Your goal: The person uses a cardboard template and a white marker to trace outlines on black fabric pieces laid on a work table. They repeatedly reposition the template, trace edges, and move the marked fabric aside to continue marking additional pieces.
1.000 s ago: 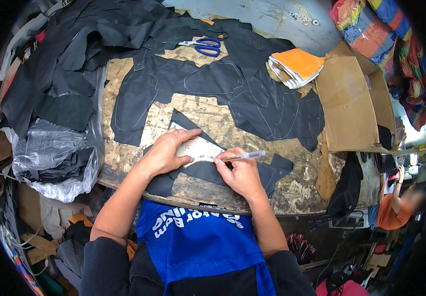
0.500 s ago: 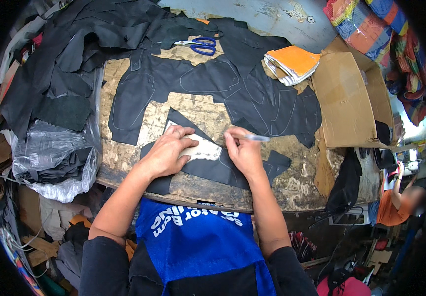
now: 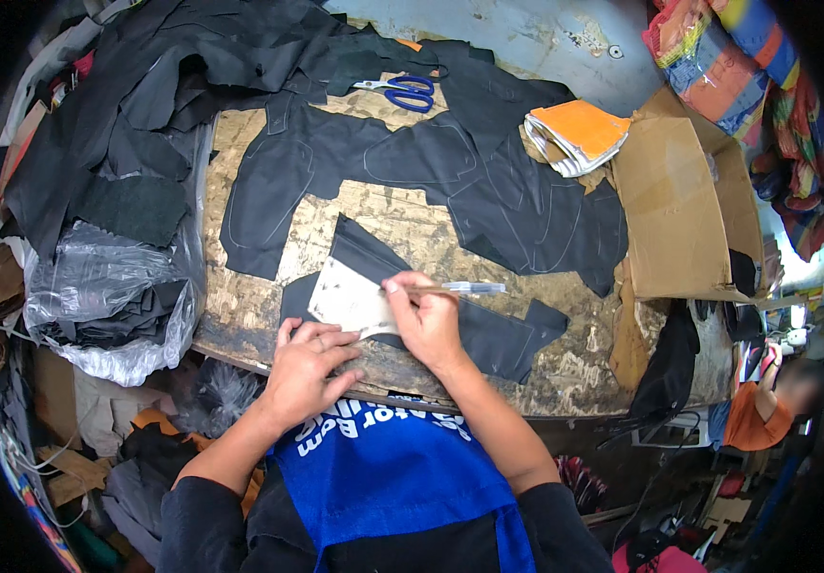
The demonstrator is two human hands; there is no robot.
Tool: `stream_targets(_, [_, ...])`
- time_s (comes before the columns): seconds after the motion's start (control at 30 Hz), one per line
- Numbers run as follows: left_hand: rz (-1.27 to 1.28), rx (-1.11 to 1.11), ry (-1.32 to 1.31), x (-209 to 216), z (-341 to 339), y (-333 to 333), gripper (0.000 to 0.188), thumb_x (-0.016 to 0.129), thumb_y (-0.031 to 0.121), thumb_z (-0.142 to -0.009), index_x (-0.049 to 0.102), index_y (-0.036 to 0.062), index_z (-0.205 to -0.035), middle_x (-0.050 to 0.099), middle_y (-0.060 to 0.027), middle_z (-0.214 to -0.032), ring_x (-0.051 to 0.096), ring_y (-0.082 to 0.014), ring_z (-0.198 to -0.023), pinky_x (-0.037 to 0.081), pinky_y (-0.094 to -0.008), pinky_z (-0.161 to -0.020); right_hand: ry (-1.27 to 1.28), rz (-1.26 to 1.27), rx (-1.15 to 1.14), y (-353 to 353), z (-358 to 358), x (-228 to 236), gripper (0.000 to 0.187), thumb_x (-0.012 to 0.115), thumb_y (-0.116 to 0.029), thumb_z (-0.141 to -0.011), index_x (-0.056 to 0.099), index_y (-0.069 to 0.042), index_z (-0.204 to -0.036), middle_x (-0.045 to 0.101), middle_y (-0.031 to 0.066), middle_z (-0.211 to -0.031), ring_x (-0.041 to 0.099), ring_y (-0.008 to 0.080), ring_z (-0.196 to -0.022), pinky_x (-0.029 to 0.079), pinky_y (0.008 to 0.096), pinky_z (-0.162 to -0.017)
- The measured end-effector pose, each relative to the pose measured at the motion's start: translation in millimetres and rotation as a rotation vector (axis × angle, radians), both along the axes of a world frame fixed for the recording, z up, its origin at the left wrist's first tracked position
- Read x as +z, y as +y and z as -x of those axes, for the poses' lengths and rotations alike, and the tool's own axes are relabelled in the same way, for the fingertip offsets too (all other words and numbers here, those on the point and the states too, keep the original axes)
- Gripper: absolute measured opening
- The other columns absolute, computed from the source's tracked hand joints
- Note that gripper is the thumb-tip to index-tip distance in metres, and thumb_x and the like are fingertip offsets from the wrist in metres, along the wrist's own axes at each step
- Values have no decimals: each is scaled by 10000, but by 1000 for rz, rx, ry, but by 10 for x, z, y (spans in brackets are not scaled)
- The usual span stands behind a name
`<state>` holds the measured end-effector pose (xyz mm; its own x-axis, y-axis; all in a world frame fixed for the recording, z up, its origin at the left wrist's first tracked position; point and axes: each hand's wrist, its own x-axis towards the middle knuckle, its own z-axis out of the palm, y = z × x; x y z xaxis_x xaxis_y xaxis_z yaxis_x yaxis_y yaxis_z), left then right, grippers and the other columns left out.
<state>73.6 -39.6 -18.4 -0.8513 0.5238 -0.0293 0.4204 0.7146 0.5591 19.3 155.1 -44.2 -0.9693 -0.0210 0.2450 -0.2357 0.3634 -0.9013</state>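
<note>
A white, flat pattern piece (image 3: 343,294) lies on a black leather scrap (image 3: 366,250) near the table's front edge. My right hand (image 3: 425,323) grips a slim pen (image 3: 474,287) with a clear end pointing right, and hides the pattern's right end. At the pattern's near edge lies my left hand (image 3: 312,371), fingers spread, their tips by its lower corner. Another part of the scrap (image 3: 498,336) extends to the right beyond my right hand. Whether the pen's tip touches anything cannot be made out.
Large black leather pieces (image 3: 402,158) with pale outlines cover the far table (image 3: 364,205). Blue-handled scissors (image 3: 410,94) lie behind them. A folded orange-and-white bundle (image 3: 579,134) and a cardboard box (image 3: 670,201) stand right; a plastic bag of scraps (image 3: 111,296) is left. A person in orange (image 3: 756,415) is far right.
The white pattern piece has turned on the leather. My left hand has slid off it toward the table's front edge, and my right hand has moved left over it with the pen.
</note>
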Motion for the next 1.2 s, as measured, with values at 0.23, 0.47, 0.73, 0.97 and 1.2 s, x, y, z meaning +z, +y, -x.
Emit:
stream_targets(0.23, [-65,420,208,-61,123,6,809,843,347,-568,512,68,-1252,452,-187,-1276,419,-353,-1166,313,-474,-997,-90,134,236,-97,-60,-74,127,577,-64,-905,624,53,-892,654,80,-829,613,103,-755,506,239,-682])
stream_targets(0.47, [-509,931,-63,-61,303,-443,715,718,-63,-654,408,28,-1292,481,-34,-740,491,-127,-671,454,-259,-663,114,26,166,-140,-34,-127,84,602,-56,-880,597,26,-864,670,103,-890,617,122,-771,494,249,-693])
stream_targets(0.73, [202,240,91,-50,247,-187,1075,833,543,-443,445,103,-1344,315,-176,-1446,261,-353,-1352,154,-680,-1026,-201,388,246,-130,-73,-115,95,549,-44,-916,582,45,-927,665,127,-943,615,106,-823,508,239,-731])
stream_targets(0.97, [-11,170,-69,113,285,-630,965,846,304,-415,493,124,-1295,404,-154,-1344,323,-346,-1317,172,-496,-1131,131,54,212,-183,-23,-87,60,624,-43,-844,611,15,-857,650,137,-869,637,213,-789,505,294,-695])
stream_targets(1.2, [-51,150,-51,50,272,-684,933,853,304,-410,525,123,-1265,405,-151,-1342,310,-350,-1323,165,-505,-1134,126,7,196,-196,-32,-46,32,630,-4,-820,613,16,-839,659,138,-894,643,215,-817,504,288,-696])
